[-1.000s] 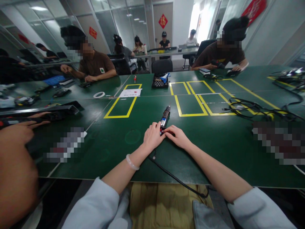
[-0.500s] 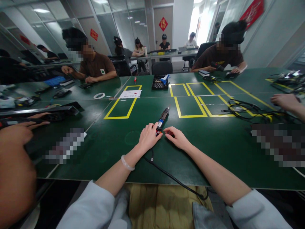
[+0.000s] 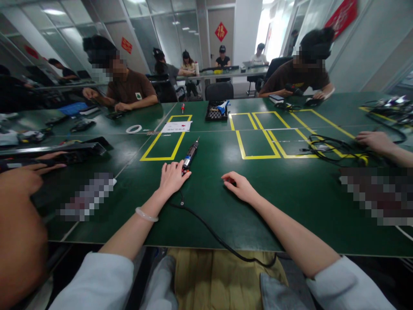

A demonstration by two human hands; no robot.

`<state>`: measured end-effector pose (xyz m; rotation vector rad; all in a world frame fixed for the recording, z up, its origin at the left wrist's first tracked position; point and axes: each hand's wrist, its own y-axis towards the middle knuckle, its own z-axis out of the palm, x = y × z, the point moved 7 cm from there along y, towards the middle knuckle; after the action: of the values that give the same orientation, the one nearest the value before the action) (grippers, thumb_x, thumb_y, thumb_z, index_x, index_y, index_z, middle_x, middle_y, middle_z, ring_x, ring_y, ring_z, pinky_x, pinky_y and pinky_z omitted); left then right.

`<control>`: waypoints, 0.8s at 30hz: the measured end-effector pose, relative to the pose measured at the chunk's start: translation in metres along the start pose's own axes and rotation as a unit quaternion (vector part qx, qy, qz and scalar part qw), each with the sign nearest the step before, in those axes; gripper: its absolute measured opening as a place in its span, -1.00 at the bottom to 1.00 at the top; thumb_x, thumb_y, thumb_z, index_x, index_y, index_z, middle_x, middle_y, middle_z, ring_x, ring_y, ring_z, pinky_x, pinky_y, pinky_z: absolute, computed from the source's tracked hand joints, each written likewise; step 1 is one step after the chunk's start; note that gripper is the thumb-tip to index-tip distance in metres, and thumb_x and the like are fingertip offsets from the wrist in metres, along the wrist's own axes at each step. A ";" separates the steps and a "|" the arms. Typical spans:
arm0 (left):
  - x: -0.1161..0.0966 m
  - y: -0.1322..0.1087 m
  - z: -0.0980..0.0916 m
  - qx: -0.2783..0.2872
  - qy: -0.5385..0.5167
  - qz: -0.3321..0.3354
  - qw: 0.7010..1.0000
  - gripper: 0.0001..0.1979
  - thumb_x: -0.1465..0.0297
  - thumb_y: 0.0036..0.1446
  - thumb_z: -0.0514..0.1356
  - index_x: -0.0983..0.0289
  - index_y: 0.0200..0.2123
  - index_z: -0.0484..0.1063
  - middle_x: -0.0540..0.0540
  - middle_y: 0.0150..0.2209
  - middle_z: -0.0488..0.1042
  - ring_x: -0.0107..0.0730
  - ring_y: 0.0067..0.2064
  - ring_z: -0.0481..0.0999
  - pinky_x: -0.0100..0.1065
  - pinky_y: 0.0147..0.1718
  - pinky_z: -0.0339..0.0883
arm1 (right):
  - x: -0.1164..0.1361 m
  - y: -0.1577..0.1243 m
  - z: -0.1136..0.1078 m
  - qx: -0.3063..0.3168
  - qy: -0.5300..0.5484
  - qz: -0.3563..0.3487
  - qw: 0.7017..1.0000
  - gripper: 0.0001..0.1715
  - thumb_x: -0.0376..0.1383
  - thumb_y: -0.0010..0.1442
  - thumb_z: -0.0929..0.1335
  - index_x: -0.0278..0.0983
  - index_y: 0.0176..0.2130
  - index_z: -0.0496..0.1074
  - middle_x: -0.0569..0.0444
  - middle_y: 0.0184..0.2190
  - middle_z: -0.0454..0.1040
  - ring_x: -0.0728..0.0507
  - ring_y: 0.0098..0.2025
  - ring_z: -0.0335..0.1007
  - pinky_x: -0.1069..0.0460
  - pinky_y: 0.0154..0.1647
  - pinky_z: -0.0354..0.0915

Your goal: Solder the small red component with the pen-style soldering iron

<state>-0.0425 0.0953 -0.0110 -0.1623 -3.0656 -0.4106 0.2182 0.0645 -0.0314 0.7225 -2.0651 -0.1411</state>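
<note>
My left hand (image 3: pixel 173 175) lies over the rear end of an electric screwdriver (image 3: pixel 190 155), its thumb and fingers closed about it. The screwdriver rests on the green table (image 3: pixel 206 189), its thin bit pointing away from me and slightly right. A black cord (image 3: pixel 214 232) trails from its back end over the table's near edge toward my lap. To the right, my right hand (image 3: pixel 240 186) rests on the tabletop with loosely bent fingers, thumb apart, and nothing in it.
Yellow tape outlines (image 3: pixel 258 157) mark the table. Farther back are a black tray (image 3: pixel 211 113), a white paper sheet (image 3: pixel 177 127), a tape roll (image 3: pixel 133 129) and a red-handled screwdriver (image 3: pixel 183 107). Black cables (image 3: pixel 325 148) lie right, near a co-worker's hand (image 3: pixel 376 140). Another person's arm (image 3: pixel 22 215) is left.
My left hand has slid the electric screwdriver leftward along the table, away from my right hand, and the cord followed. My right hand stays in place.
</note>
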 end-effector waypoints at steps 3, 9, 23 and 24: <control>0.039 0.006 0.003 0.012 0.018 -0.033 0.999 -0.36 0.03 0.20 -0.05 0.30 0.23 0.18 0.31 0.04 0.35 0.04 0.10 0.29 0.06 0.20 -0.19 | 0.000 0.000 0.001 0.003 -0.003 0.001 1.000 -0.79 -0.35 0.22 0.29 -0.27 -0.12 0.42 0.06 -0.30 0.43 -0.04 -0.31 0.35 0.04 -0.25 0.28; 0.114 0.015 0.007 0.057 0.039 -0.124 0.990 -0.37 0.05 0.18 -0.04 0.30 0.21 0.18 0.38 0.12 0.29 0.12 0.12 0.25 0.14 0.19 -0.26 | 0.000 0.000 0.001 0.006 -0.008 0.003 1.000 -0.80 -0.36 0.22 0.29 -0.26 -0.13 0.43 0.05 -0.29 0.43 -0.05 -0.31 0.35 0.04 -0.26 0.28; 0.183 0.006 -0.007 0.088 0.113 -0.227 0.963 -0.46 0.05 0.23 -0.05 0.35 0.07 0.22 0.23 0.00 0.35 -0.01 0.03 0.27 0.13 0.15 -0.17 | -0.002 0.001 0.002 0.010 -0.016 0.008 1.000 -0.81 -0.37 0.21 0.30 -0.27 -0.15 0.44 0.06 -0.31 0.42 -0.05 -0.31 0.34 0.05 -0.25 0.26; 0.179 0.005 -0.010 0.074 0.125 -0.225 0.964 -0.46 0.06 0.22 -0.02 0.35 0.06 0.22 0.23 0.00 0.36 -0.01 0.03 0.28 0.12 0.15 -0.16 | -0.002 0.001 0.002 0.010 -0.016 0.007 1.000 -0.81 -0.37 0.21 0.30 -0.27 -0.15 0.44 0.06 -0.31 0.42 -0.05 -0.31 0.34 0.05 -0.25 0.26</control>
<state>-0.2196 0.1147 0.0101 0.5566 -2.8428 -0.1942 0.2168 0.0660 -0.0337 0.7226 -2.1034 -0.1247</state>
